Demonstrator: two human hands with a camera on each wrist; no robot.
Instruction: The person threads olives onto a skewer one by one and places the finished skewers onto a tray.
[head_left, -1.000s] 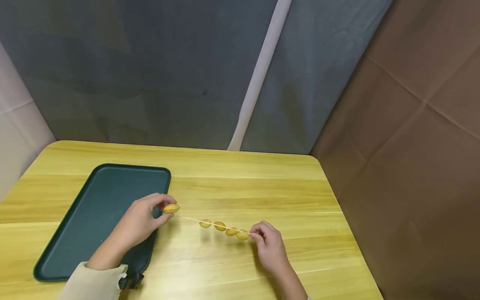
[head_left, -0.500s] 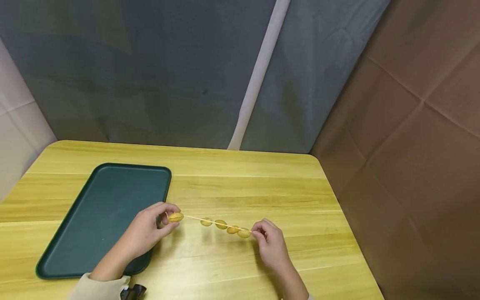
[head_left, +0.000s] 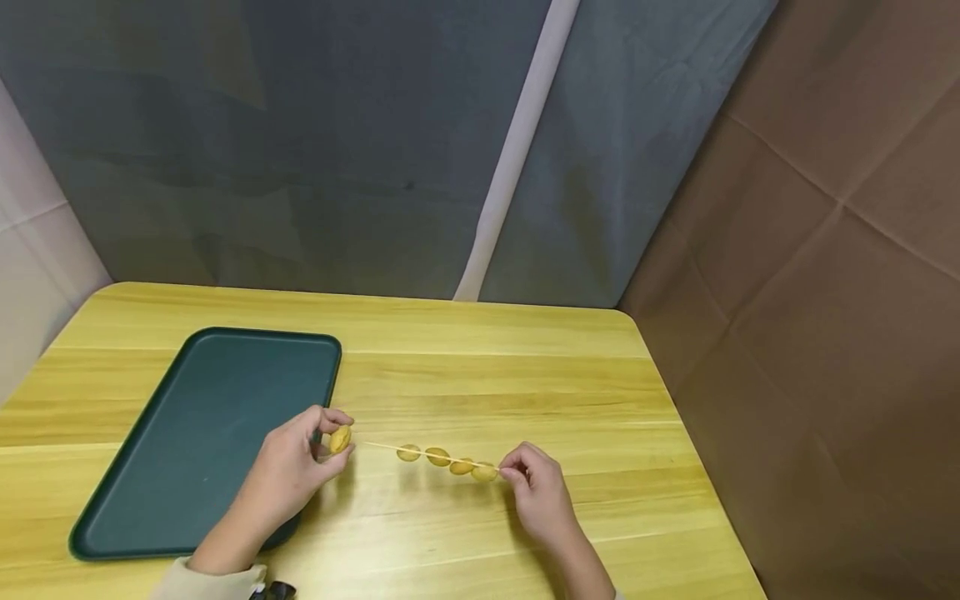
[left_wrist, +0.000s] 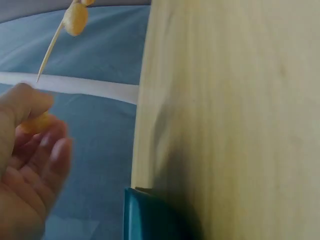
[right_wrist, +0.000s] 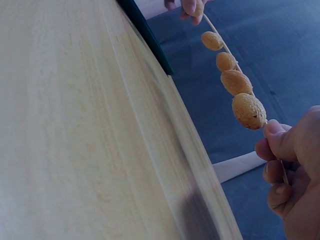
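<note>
My left hand [head_left: 288, 458] pinches a golden-brown oval puff [head_left: 341, 438] between thumb and fingertips, over the tray's right side. Just right of it is the bare pointed tip of a thin wooden skewer [head_left: 378, 445], with a small gap between tip and puff. Several similar puffs [head_left: 438, 457] are threaded along the skewer, bunched toward its right end. That end is gripped by my right hand [head_left: 540, 492], thumb against curled fingers. In the right wrist view the skewer's tail [right_wrist: 284, 172] runs down past the fingers. Fingers partly hide the loose puff [left_wrist: 37, 123] in the left wrist view.
A dark green rectangular tray [head_left: 225, 400] lies on the left of the wooden table [head_left: 570, 358], partly beneath my left arm. Grey-blue cloth [head_left: 337, 167] hangs behind the table, and brown cloth [head_left: 840, 333] along its right side.
Half a second ago the left hand had brought its puff rightward to the skewer tip. Now it is back slightly left, the puff turned more upright. The right hand barely shifts.
</note>
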